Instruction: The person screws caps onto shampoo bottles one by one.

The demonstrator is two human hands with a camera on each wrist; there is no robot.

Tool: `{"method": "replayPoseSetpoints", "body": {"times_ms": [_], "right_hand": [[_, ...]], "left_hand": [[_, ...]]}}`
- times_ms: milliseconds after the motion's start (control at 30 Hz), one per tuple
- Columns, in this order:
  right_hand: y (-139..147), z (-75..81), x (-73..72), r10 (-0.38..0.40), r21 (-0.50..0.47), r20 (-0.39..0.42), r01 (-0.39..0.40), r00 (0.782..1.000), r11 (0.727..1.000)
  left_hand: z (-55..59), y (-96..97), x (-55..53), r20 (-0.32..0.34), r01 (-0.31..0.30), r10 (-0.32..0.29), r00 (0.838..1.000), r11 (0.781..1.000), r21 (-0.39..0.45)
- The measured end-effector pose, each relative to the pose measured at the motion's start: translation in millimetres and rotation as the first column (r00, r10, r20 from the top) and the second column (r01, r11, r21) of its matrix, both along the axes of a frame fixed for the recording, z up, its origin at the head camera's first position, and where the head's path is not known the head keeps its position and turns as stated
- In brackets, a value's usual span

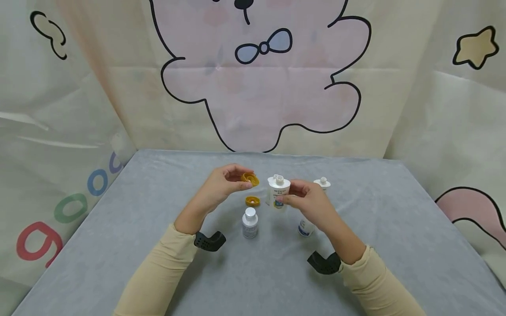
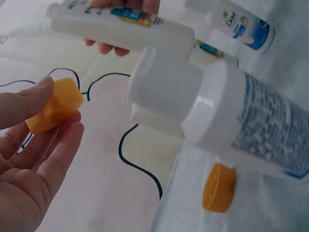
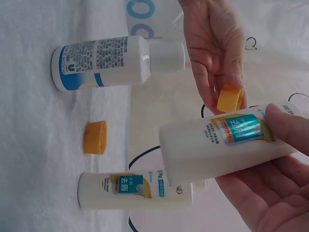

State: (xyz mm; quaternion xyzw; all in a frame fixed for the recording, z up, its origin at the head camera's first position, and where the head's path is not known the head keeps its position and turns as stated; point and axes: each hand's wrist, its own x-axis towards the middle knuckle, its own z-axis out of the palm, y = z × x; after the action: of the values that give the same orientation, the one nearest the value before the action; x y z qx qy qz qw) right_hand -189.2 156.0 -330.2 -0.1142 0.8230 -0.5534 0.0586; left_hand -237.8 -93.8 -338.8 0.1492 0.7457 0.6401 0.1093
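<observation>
White shampoo bottle (image 1: 279, 189): raised above the desk (image 1: 253, 281) in front of the person, spout bare.
Bottle's feel: probably light to moderate, depending on the fill; smooth plastic, likely semi-stiff, slippery if wet, unlikely to break.
Where to hold the bottle: the broad sides at mid-body; a hard squeeze could force liquid out of the spout.
Right hand (image 1: 310, 199): grip closed round the bottle, thumb across its label side.
Orange cap (image 1: 250, 178): in the air left of the bottle, apart from it; looks light and rigid, best pinched by its outer wall.
Left hand (image 1: 222, 183): grip narrow, pinching that cap between thumb and fingers.
Second orange cap (image 1: 252, 201): lies on the desk near the white-capped bottle (image 1: 250, 224).
Second shampoo bottle (image 3: 96, 195): upright, uncapped; the right wrist view shows its body and label, while the head view has it mostly hidden behind the held one.
Dove bottle (image 2: 248, 26): brand legible from the left wrist; the head view gives only part, the right hand covering it.
Cap interior: the head view shows a ring inside the held cap; the left wrist view only its outside.
</observation>
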Motion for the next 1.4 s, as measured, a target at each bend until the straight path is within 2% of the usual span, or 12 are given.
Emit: {"method": "replayPoseSetpoints", "body": {"times_ms": [267,467,600,800,967,1267,1400], "right_hand": [[5.2,-1.5,1.9,0.034,0.038,-0.029,-0.032,0.999,0.999],[4.5,-5.1,2.0,0.116,0.056,-0.077,-0.112,0.99,0.992],[4.8,-6.2,2.1,0.149,0.078,-0.091,-0.142,0.985,0.987],[3.4,-6.8,3.1,0.101,0.037,-0.066,-0.099,0.993,0.994],[2.6,-4.8,6.1,0.057,0.01,-0.082,-0.056,0.995,0.998],[2.4,-5.6,6.1,0.089,0.039,-0.123,-0.085,0.988,0.996],[1.4,-6.7,6.8,0.083,0.046,-0.124,-0.078,0.989,0.996]], "left_hand": [[2.4,6.4,5.4,-0.062,0.038,-0.04,0.997,0.999,-0.029],[3.8,8.0,7.6,-0.043,0.026,-0.028,0.999,0.999,-0.034],[7.9,9.6,12.0,-0.018,0.029,-0.029,0.999,1.0,-0.005],[10.7,10.8,16.2,-0.002,0.032,-0.032,0.999,0.998,0.051],[11.7,10.9,18.5,-0.038,0.048,-0.046,0.998,0.998,0.049],[12.3,11.1,21.8,-0.111,0.08,-0.077,0.991,0.997,0.016],[13.5,13.1,24.7,-0.099,0.062,-0.064,0.993,0.998,-0.021]]}}
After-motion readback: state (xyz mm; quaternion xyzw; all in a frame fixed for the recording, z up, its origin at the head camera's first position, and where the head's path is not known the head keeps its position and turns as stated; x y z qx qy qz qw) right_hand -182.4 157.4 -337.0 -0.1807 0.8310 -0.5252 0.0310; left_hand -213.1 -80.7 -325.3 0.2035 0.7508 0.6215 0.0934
